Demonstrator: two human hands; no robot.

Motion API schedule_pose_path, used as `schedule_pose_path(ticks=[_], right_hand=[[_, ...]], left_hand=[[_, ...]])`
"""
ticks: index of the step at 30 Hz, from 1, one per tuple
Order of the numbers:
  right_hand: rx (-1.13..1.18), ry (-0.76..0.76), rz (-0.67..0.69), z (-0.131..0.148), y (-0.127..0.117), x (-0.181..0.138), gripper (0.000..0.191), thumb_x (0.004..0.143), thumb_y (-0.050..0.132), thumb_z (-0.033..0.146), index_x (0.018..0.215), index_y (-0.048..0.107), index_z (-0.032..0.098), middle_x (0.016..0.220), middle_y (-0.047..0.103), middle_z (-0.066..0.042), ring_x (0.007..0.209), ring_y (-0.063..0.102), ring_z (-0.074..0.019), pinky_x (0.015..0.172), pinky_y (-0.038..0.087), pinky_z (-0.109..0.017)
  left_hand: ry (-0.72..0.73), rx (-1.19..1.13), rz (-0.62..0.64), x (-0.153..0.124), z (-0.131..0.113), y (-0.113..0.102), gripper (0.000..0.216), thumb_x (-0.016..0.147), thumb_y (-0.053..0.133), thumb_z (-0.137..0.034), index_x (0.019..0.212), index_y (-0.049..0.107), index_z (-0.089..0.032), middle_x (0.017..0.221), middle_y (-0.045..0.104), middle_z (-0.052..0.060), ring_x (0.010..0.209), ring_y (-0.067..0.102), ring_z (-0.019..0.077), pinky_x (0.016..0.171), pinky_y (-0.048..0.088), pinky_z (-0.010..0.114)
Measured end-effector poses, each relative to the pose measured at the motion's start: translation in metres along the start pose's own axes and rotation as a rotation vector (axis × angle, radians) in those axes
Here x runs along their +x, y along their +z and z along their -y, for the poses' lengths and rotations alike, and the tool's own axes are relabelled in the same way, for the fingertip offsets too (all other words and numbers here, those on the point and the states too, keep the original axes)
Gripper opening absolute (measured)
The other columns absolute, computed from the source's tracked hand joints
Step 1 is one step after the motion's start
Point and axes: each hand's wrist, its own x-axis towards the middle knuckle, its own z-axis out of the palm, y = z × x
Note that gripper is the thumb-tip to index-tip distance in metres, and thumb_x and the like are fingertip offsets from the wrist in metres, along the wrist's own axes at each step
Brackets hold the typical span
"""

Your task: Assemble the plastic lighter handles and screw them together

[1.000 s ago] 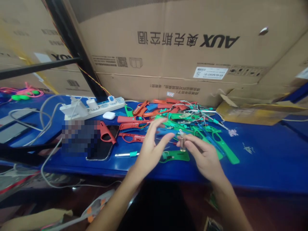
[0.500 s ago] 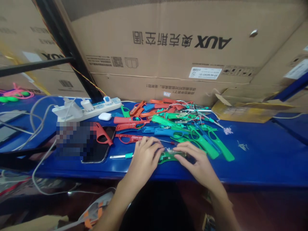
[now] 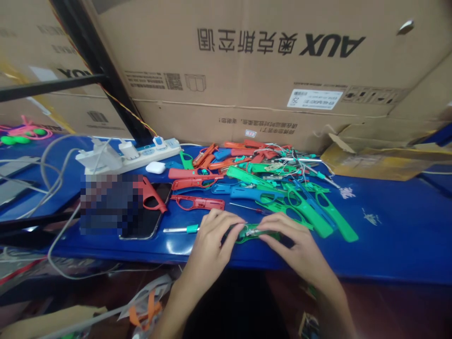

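Observation:
Near the table's front edge, a green lighter casing point(image 3: 249, 234) lies between my hands, its inner parts showing. My left hand point(image 3: 219, 235) has fingers and thumb closed on its left end. At the other end my right hand point(image 3: 290, 235) pinches the casing with thumb and fingertips. A metal lighter tube with a teal collar point(image 3: 192, 229) sticks out to the left of my left hand, which partly covers it. Just beyond my fingers lies a thin screwdriver point(image 3: 259, 210), beside a red casing half point(image 3: 205, 203).
Red, blue and green lighter casings point(image 3: 261, 192) and wired metal tubes are heaped behind my hands. A phone point(image 3: 150, 221) with a red casing piece point(image 3: 151, 194) on it lies left. A power strip point(image 3: 141, 156) and white earbud case point(image 3: 155, 167) stand behind it. Cardboard boxes point(image 3: 247, 75) line the back.
My right hand's fingertips have come down onto the casing, and a white part now sits inside it rather than above it. The view has shifted slightly.

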Motion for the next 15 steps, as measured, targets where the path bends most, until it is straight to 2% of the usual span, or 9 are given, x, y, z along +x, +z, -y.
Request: schedule_pose_path(ticks=[5,15], right_hand=[[-0.004,0.022,0.0,-0.0043,0.0014,-0.0023,0.011,0.095,0.07,0.024,0.104,0.077,0.026,0.101,0.075,-0.005,0.096,0.071,-0.0215,0.087,0.059,-0.035],[-0.017,0.038,-0.004,-0.0021,0.0019,-0.0013,0.011,0.094,0.072,0.026,0.103,0.077,0.026,0.1,0.076,-0.006,0.096,0.072,-0.0224,0.086,0.061,-0.035]], left_hand=[[0.046,0.012,0.004,0.0003,-0.0026,0.0005,0.011,0.105,0.056,-0.023,0.104,0.067,-0.024,0.103,0.074,0.002,0.099,0.059,0.0217,0.091,0.042,0.041],[0.051,0.022,-0.001,-0.0005,-0.0029,0.0018,0.012,0.104,0.056,-0.023,0.103,0.068,-0.023,0.103,0.074,0.003,0.098,0.06,0.022,0.09,0.043,0.041]])
